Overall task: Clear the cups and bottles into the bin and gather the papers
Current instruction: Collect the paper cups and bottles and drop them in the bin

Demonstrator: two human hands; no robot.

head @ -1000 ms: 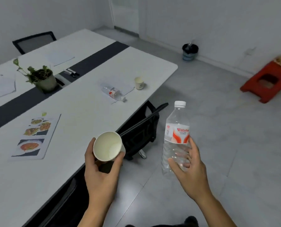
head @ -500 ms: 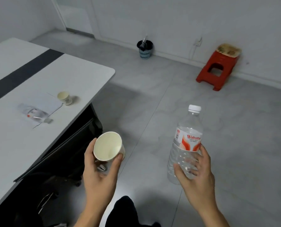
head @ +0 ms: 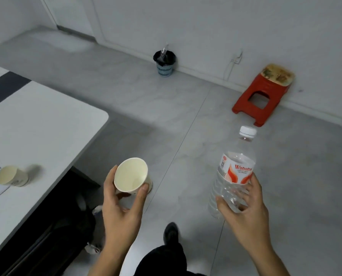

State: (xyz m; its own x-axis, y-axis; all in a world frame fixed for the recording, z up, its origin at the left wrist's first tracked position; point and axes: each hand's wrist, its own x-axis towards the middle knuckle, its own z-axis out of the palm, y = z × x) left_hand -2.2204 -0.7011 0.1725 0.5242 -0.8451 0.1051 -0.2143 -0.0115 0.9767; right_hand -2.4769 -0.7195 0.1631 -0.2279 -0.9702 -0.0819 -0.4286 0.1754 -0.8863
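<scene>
Now: left hand curls round a smooth paper cup, round mouth tilted toward the camera, at 7 o'clock. Right hand grips the ribbed lower half of a clear plastic bottle, white cap up, at 5. Slatted blue bin, black liner, by the wall at 12. Second cup, blurred, on the white table at 9.

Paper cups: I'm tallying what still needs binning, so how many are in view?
2. One cup is gripped in the left hand. The other cup sits on the table by the frame's left edge. More may be off-frame or inside the bin.
</scene>
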